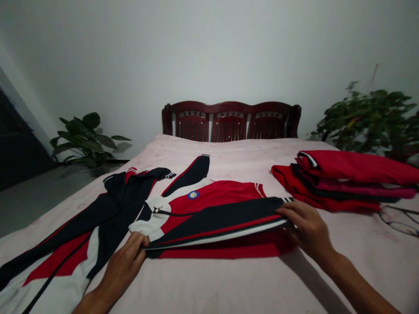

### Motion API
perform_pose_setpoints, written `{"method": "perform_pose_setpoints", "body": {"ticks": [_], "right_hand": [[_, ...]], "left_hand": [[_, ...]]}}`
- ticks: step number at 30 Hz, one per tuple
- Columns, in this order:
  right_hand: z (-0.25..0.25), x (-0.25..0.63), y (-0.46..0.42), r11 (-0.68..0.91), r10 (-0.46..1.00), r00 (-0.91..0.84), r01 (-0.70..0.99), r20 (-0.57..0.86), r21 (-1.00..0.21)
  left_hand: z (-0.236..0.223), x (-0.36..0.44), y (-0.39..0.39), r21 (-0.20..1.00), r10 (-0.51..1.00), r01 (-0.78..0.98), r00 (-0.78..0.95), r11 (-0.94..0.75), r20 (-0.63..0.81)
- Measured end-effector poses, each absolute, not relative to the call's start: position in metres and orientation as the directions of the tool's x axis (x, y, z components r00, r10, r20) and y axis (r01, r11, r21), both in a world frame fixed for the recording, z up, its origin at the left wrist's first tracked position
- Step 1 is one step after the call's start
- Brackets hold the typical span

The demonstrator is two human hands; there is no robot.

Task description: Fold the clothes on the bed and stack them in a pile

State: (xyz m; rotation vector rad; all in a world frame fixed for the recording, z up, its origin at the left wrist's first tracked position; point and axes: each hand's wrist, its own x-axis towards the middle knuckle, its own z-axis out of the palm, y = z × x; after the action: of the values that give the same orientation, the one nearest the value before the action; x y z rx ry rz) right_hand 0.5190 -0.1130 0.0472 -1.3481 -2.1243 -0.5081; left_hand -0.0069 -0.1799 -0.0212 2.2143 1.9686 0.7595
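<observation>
A red, white and navy zip-up jacket (212, 196) lies on the pink bedsheet (225, 288), its hem towards the right and its collar towards the left. One navy sleeve, striped red and white, is stretched across the jacket's front. My left hand (127, 257) pinches that sleeve at the shoulder end. At the cuff end, my right hand (306, 229) grips the sleeve and holds it slightly raised. The other sleeve (193, 172) points away towards the headboard. Beside my left hand, a second jacket (70, 255) in the same colours is spread out, unfolded.
A stack of folded red and dark clothes (347, 181) sits at the right. Eyeglasses (401, 222) lie in front of it. A dark wooden headboard (231, 124) stands against the wall. Potted plants (87, 139) flank the bed, the larger leafy plant (373, 117) on the right.
</observation>
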Motion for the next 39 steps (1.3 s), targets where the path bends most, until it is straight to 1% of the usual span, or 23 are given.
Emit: {"method": "perform_pose_setpoints", "body": {"ticks": [2, 4, 6, 8, 10, 13, 15, 16, 18, 20, 22, 23, 25, 27, 30, 35, 37, 39], "right_hand": [[0.039, 0.523, -0.128, 0.449, 0.690, -0.368, 0.893, 0.623, 0.031], [0.020, 0.528, -0.144, 0.496, 0.737, -0.433, 0.868, 0.519, 0.018], [0.001, 0.531, -0.156, 0.524, 0.781, -0.468, 0.852, 0.414, -0.025], [-0.010, 0.534, -0.163, 0.503, 0.816, -0.444, 0.861, 0.370, -0.077], [-0.009, 0.536, -0.164, 0.463, 0.850, -0.396, 0.876, 0.347, -0.136], [0.006, 0.540, -0.159, 0.406, 0.900, -0.327, 0.871, 0.289, -0.278], [0.016, 0.537, -0.155, 0.378, 0.913, -0.277, 0.852, 0.301, -0.362], [0.020, 0.532, -0.154, 0.368, 0.912, -0.250, 0.849, 0.327, -0.380], [0.022, 0.511, -0.153, 0.376, 0.891, -0.230, 0.857, 0.392, -0.353], [0.018, 0.480, -0.154, 0.425, 0.857, -0.289, 0.864, 0.427, -0.268], [0.012, 0.444, -0.155, 0.499, 0.824, -0.396, 0.846, 0.405, -0.187], [0.008, 0.429, -0.154, 0.526, 0.815, -0.440, 0.835, 0.377, -0.162], [0.000, 0.407, -0.151, 0.550, 0.813, -0.491, 0.825, 0.313, -0.132], [-0.007, 0.402, -0.146, 0.538, 0.828, -0.499, 0.836, 0.255, -0.110], [-0.016, 0.422, -0.137, 0.465, 0.867, -0.442, 0.883, 0.231, -0.058], [-0.021, 0.473, -0.125, 0.233, 0.918, -0.241, 0.970, 0.314, 0.065], [-0.022, 0.488, -0.122, 0.100, 0.937, -0.111, 0.994, 0.330, 0.050], [-0.024, 0.500, -0.119, -0.008, 0.953, 0.016, 1.000, 0.303, -0.029]], "left_hand": [[-0.023, -0.009, -0.180, 0.354, 0.949, 0.921, 0.049, -0.163, 0.312], [-0.025, -0.010, -0.179, 0.329, 0.949, 0.931, 0.054, -0.160, 0.310], [-0.027, -0.010, -0.178, 0.307, 0.954, 0.939, 0.065, -0.158, 0.293], [-0.027, -0.010, -0.177, 0.291, 0.960, 0.944, 0.073, -0.154, 0.271], [-0.024, -0.010, -0.177, 0.281, 0.969, 0.949, 0.075, -0.141, 0.234], [-0.014, -0.009, -0.180, 0.253, 0.985, 0.961, 0.076, -0.113, 0.154], [-0.003, -0.002, -0.181, 0.203, 0.988, 0.975, 0.063, -0.091, 0.143], [0.003, 0.005, -0.180, 0.184, 0.985, 0.978, 0.069, -0.098, 0.157], [0.013, 0.028, -0.175, 0.191, 0.969, 0.967, 0.126, -0.167, 0.212], [0.017, 0.062, -0.166, 0.257, 0.935, 0.919, 0.229, -0.300, 0.272], [0.012, 0.099, -0.153, 0.303, 0.895, 0.861, 0.314, -0.409, 0.317], [0.006, 0.116, -0.146, 0.304, 0.882, 0.845, 0.344, -0.441, 0.323], [-0.009, 0.142, -0.133, 0.272, 0.873, 0.844, 0.378, -0.462, 0.310], [-0.024, 0.154, -0.122, 0.220, 0.887, 0.873, 0.374, -0.435, 0.272], [-0.039, 0.152, -0.115, 0.157, 0.915, 0.915, 0.331, -0.371, 0.230], [-0.043, 0.135, -0.117, 0.123, 0.928, 0.932, 0.310, -0.340, 0.208], [-0.042, 0.131, -0.119, 0.123, 0.936, 0.939, 0.294, -0.320, 0.194], [-0.039, 0.127, -0.121, 0.120, 0.945, 0.947, 0.273, -0.297, 0.182]]}}
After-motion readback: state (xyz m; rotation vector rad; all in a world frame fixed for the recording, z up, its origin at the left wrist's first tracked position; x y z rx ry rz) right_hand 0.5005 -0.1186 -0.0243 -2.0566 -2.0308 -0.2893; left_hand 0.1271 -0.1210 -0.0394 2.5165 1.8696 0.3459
